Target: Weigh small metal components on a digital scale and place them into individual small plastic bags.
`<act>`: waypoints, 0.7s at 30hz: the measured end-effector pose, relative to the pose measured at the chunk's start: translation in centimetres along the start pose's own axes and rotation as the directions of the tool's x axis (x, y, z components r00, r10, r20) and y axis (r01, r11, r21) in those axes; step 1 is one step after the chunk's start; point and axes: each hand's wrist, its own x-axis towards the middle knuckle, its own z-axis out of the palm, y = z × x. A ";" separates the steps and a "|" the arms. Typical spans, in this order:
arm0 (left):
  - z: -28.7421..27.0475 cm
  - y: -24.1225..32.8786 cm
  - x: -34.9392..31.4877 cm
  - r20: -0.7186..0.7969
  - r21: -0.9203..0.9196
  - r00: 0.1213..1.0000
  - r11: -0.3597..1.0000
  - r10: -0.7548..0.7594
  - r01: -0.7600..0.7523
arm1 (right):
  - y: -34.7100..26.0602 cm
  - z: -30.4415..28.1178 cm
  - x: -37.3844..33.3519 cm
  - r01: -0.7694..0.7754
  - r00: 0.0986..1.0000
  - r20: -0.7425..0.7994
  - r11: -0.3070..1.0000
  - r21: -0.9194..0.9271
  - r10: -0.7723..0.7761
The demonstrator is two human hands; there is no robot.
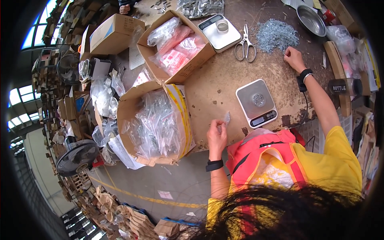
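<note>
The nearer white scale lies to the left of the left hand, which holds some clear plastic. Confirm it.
Wrong side: the head view shows the nearer white scale to the right of the left hand, which holds some clear plastic.

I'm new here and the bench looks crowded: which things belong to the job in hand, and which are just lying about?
Seemingly in use:
small clear plastic bag in the left hand
heap of small silvery metal pieces beside the right hand
white rectangular scale bearing similar pieces

Apparently just lying about:
silver metal scissors
shallow round silver metal bowl
round black fan
</note>
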 end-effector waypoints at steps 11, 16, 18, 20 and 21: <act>0.0 -0.5 0.2 -0.010 -0.009 1.000 1.000 0.013 -0.013 | -7.3 -4.1 -4.7 -0.445 0.893 0.388 0.576 0.685 0.228; 0.5 -0.4 0.6 0.019 -0.029 1.000 0.999 0.021 -0.020 | -15.7 -2.8 -10.8 -0.409 0.853 0.522 0.595 0.692 -0.021; 0.7 -0.6 0.7 0.016 -0.037 0.999 0.998 0.047 -0.047 | -16.4 -1.3 -12.1 -0.179 0.855 0.494 0.807 0.563 -0.155; 0.6 -0.9 0.6 0.009 -0.045 0.997 0.996 0.074 -0.073 | -15.8 -1.3 -12.1 -0.140 0.875 0.464 0.848 0.512 -0.136; 0.3 -0.7 0.6 0.036 -0.016 0.999 0.999 0.037 -0.037 | -15.2 -1.2 -11.9 -0.104 0.892 0.436 0.883 0.458 -0.120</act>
